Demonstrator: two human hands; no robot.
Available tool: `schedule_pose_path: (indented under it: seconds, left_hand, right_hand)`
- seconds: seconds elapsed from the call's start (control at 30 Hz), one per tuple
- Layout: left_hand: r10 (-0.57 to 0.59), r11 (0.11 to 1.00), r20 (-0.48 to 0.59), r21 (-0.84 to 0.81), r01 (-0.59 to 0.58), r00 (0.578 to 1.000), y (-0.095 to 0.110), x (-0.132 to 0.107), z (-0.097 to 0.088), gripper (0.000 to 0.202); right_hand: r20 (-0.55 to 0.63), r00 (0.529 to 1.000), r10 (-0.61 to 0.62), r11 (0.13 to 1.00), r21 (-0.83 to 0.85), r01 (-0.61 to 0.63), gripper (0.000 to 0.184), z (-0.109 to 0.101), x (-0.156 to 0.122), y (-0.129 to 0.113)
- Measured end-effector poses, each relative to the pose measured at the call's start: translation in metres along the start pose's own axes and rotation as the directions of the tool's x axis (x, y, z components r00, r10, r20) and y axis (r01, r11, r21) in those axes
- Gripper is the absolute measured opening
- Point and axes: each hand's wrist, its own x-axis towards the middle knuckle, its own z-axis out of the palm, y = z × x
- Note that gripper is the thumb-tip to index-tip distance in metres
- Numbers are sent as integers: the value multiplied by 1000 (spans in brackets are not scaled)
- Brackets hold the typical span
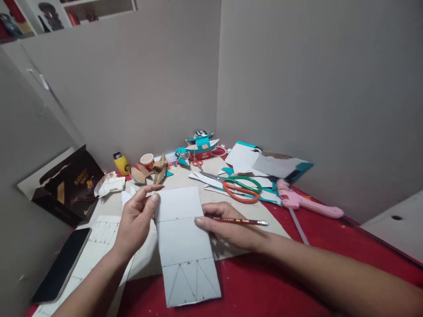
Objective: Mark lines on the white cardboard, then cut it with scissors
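Note:
A long white piece of card (185, 242) is held up in front of me, crossed by pencil lines, with a zigzag of triangles drawn on its lowest section. My left hand (139, 215) grips its upper left edge, thumb on the front. At the right edge, my right hand (228, 226) pinches the card with the thumb on top. A dark red pencil (244, 221) with an eraser end also rests in my right hand, pointing right; its tip is hidden. Scissors (243, 187) with one green and one orange handle lie just beyond.
A pink glue gun (307, 203) lies right on the red tabletop (257, 286). Left are a phone (62, 266), marked paper (104, 233) and a dark box (72, 185). Behind stand a yellow bottle (121, 164), a paper cup (147, 161) and card scraps (244, 158).

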Motion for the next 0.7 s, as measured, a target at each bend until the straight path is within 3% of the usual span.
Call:
schedule_pose_path:
  seconds: [0.13, 0.3, 0.5, 0.7]
  left_hand:
    - [-61, 996, 47, -58, 64, 997, -13, -3, 7, 39]
    - [-225, 957, 275, -119, 265, 935, -20, -15, 9, 39]
    - [-264, 944, 323, -109, 313, 909, -14, -19, 3, 40]
    - [-285, 937, 321, -104, 333, 903, -21, -17, -3, 40]
  right_hand:
    - [-158, 985, -69, 993, 86, 83, 39, -2, 4, -2]
    - [-197, 976, -93, 986, 120, 118, 42, -3, 6, 0]
    - [-225, 967, -122, 972, 171, 162, 46, -7, 7, 0]
    - [-195, 974, -114, 962, 222, 157, 48, -7, 12, 1]
